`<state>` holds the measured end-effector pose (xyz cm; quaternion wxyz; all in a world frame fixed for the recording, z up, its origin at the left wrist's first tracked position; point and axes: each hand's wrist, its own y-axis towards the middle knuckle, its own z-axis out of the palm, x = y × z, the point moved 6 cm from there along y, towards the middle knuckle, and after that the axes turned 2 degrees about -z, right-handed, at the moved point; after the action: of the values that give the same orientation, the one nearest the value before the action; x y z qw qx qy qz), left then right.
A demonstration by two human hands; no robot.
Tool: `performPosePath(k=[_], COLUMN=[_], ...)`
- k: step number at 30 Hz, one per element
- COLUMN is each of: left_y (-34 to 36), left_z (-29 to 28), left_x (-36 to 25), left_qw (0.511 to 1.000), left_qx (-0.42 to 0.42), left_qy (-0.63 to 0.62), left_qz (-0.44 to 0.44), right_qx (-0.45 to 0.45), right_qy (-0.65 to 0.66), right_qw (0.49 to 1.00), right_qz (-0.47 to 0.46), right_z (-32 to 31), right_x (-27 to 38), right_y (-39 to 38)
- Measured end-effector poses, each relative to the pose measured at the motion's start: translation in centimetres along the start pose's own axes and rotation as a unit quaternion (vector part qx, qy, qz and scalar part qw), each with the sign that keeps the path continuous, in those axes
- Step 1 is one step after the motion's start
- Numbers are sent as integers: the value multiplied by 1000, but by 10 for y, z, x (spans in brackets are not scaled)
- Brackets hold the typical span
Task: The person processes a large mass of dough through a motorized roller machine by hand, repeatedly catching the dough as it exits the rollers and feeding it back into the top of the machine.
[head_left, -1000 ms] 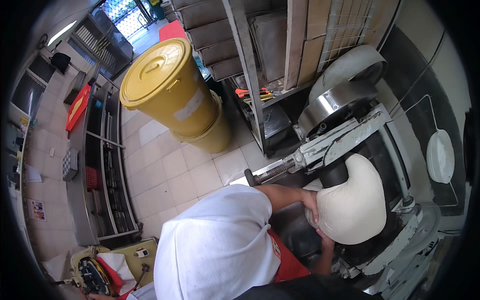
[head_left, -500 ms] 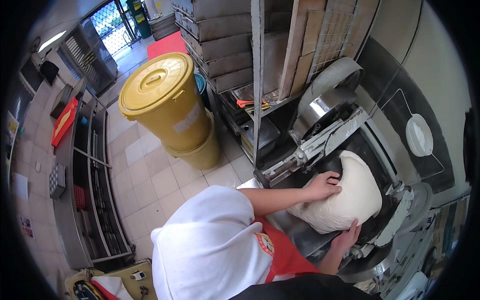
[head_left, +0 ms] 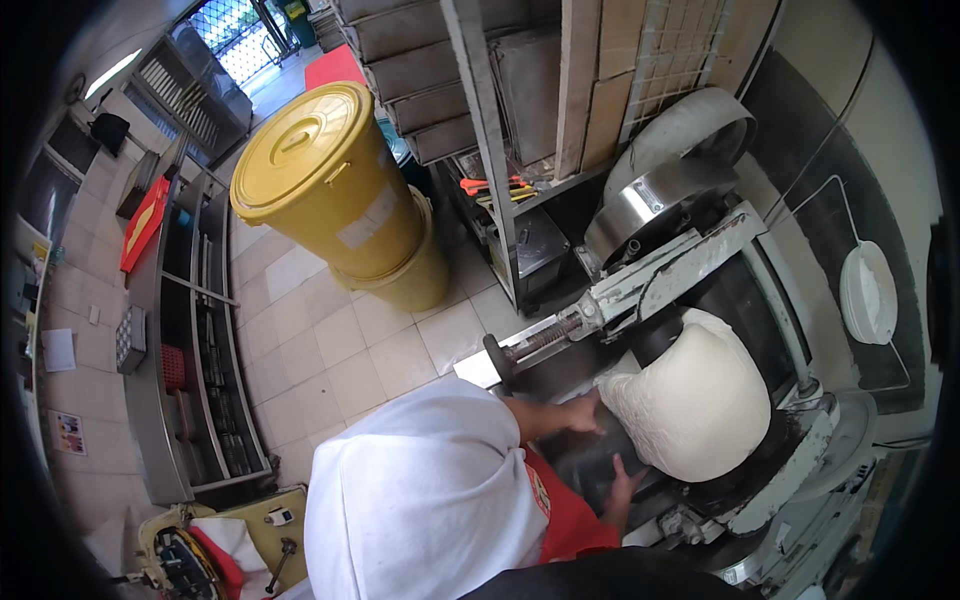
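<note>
A large, smooth mass of white dough (head_left: 700, 400) rests on the rollers of a dough-rolling machine (head_left: 665, 275), its narrower end pointing toward my hands. My left hand (head_left: 582, 413) is beside that end, fingers stretched out over the machine's metal feed plate (head_left: 575, 460); whether it touches the dough, I cannot tell. Nearer to me, my right hand (head_left: 622, 487) is raised with its fingers apart, just short of the dough's lower left side. Neither hand holds anything. A white sleeve covers my left upper arm, above a red apron.
The machine's worn metal frame bar and threaded rod (head_left: 545, 340) run along its far side. Beyond stand a yellow lidded bin (head_left: 310, 150) and a rack with stacked metal pans (head_left: 410, 70). A metal shelf unit (head_left: 160, 400) lines the left. A white round fan-like object (head_left: 868, 290) hangs at the right wall.
Both hands have come off the dough and drawn back to the left. The dough now sits farther onto the rollers, more rounded. The whole view has shifted slightly.
</note>
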<state>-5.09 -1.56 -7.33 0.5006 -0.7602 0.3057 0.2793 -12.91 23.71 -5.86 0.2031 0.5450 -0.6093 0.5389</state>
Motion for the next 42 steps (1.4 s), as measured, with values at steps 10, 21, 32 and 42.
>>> performPosePath(k=[10,21,32,42], left_y=[32,-75,-123,-16], left_z=[-17,-71,-108,-16], left_x=[-99,-173,-176,-40], left_qw=[939,966,876,995], left_qx=[255,18,-36,51], left_qy=[18,-219,-301,-85], left_qz=[231,138,375,-16], right_qx=[322,-44,-169,-69], right_qy=[-8,403,435,42], right_qw=[947,903,868,997], right_qz=[-2,-143,-170,-3], right_z=[16,-4,-46,11], right_x=[72,164,181,36], right_y=[36,-45,-95,-26])
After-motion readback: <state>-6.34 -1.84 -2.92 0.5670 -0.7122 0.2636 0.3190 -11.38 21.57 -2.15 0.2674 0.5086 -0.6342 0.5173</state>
